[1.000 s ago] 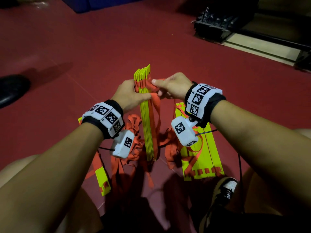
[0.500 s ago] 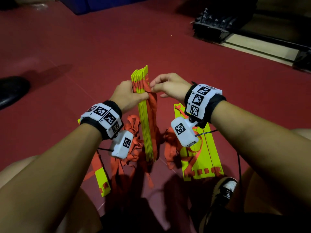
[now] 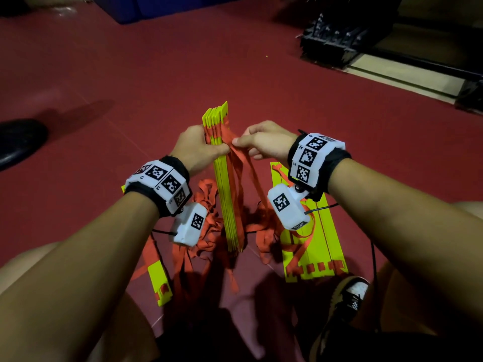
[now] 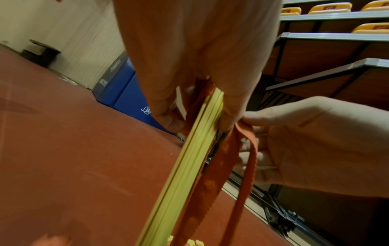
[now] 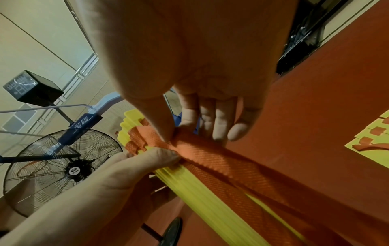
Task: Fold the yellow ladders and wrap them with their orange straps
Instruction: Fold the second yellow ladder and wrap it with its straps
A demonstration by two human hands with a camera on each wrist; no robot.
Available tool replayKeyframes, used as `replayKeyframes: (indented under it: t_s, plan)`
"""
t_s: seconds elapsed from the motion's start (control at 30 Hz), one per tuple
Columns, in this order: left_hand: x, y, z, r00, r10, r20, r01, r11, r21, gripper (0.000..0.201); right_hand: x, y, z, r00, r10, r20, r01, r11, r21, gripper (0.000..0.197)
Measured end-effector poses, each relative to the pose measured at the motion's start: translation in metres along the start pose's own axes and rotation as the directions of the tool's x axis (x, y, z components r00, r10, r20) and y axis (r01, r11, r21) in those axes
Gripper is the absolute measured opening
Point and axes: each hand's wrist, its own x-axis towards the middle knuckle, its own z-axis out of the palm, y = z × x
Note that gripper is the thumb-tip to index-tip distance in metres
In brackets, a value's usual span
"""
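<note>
The bundle of yellow rungs stands nearly upright on the red floor, its lower end planted between the person's knees and its upper end poking up past both hands. The left hand is wrapped round the bundle just below that upper end, thumb lying across the near face and fingers curled behind it, squeezing the slats together. Right beside the bundle, on its other flank, the right hand pinches an orange strap between thumb and forefinger, the pinch almost touching the left thumb; its other fingers hang loosely. From that pinch the strap falls down along the bundle. At the foot of the bundle more orange webbing lies heaped. To the right of the bundle a flat set of yellow rungs lies on the floor, strap threaded through its slots; to the left one loose yellow rung lies partly under the left forearm. Whether the pinched strap already loops round the bundle I can't quite make out. A black shoe sits far to the bundle's left.
</note>
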Motion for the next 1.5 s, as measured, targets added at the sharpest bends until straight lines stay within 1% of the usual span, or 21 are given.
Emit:
replayKeyframes:
  t_s: [0.1,0.17,0.23,0.3,0.47,0.53,0.63,0.7,0.77,0.87,1.0,1.07,1.2,1.3,1.4,1.5]
  plan:
    - [0.001,0.000,0.000,1.000,-0.019,0.005,0.019,1.000,0.003,0.039,0.001,0.003,0.002,1.000,-0.004,-0.019,0.004,1.000,0.012,0.026]
    - [0.003,-0.002,0.000,1.000,-0.022,-0.004,0.022,1.000,-0.007,0.049,0.002,0.003,0.001,1.000,-0.001,-0.026,0.002,0.999,0.055,0.026]
    - [0.007,-0.007,0.000,0.999,-0.036,-0.028,0.035,0.999,-0.037,0.066,0.001,0.003,0.001,1.000,0.004,-0.031,-0.001,0.994,0.108,0.025]
    - [0.010,-0.012,0.001,0.999,-0.030,-0.031,0.028,0.998,-0.055,0.073,0.001,0.002,0.001,0.999,-0.002,-0.042,0.008,0.989,0.145,0.025]
    - [0.008,-0.013,0.001,0.999,0.021,-0.038,-0.025,0.994,-0.102,0.068,-0.005,-0.009,-0.004,0.998,-0.027,-0.061,0.038,0.981,0.188,0.026]
    - [0.009,-0.012,0.002,0.998,0.038,-0.041,-0.043,0.990,-0.137,0.064,-0.008,-0.012,-0.004,0.999,-0.044,-0.009,0.045,0.980,0.192,0.026]
    - [0.009,-0.013,0.002,0.997,0.068,-0.047,-0.074,0.987,-0.141,0.057,-0.012,-0.014,-0.004,0.996,-0.069,0.052,0.060,0.985,0.165,0.027]
    - [0.009,-0.012,0.002,0.996,0.075,-0.047,-0.082,0.985,-0.152,0.059,-0.012,-0.014,-0.004,0.994,-0.096,0.045,0.088,0.984,0.156,0.030]
    - [0.009,-0.011,0.003,0.995,0.083,-0.045,-0.090,0.983,-0.162,0.064,-0.013,-0.015,-0.004,0.993,-0.115,0.032,0.106,0.974,0.200,0.030]
    - [0.010,-0.010,0.004,0.995,0.093,-0.039,-0.099,0.979,-0.179,0.066,-0.017,-0.017,-0.003,0.989,-0.142,0.032,0.127,0.952,0.278,0.027]
    - [0.009,-0.007,0.005,0.996,0.081,-0.047,-0.088,0.981,-0.172,0.061,-0.018,-0.020,-0.006,0.979,-0.200,0.028,0.178,0.920,0.349,0.015]
    - [0.011,-0.008,0.005,0.997,0.072,-0.026,-0.076,0.980,-0.183,0.058,-0.016,-0.021,-0.008,0.973,-0.231,0.006,0.216,0.920,0.327,0.013]
    - [0.014,-0.010,0.003,0.999,0.048,-0.015,-0.050,0.983,-0.176,0.054,-0.011,-0.020,-0.011,0.967,-0.246,-0.064,0.253,0.955,0.154,0.016]
    - [0.014,-0.008,0.003,0.999,0.052,-0.005,-0.052,0.981,-0.187,0.058,-0.006,-0.017,-0.013,0.962,-0.260,-0.077,0.263,0.964,0.028,0.020]
    - [0.012,-0.008,0.005,0.998,0.060,0.036,-0.050,0.973,-0.226,0.060,-0.007,-0.016,-0.011,0.956,-0.283,-0.080,0.284,0.959,0.014,0.016]
    - [0.012,-0.011,0.005,0.998,0.059,0.004,-0.056,0.961,-0.272,0.058,-0.008,-0.017,-0.009,0.944,-0.317,-0.089,0.315,0.948,-0.040,0.010]
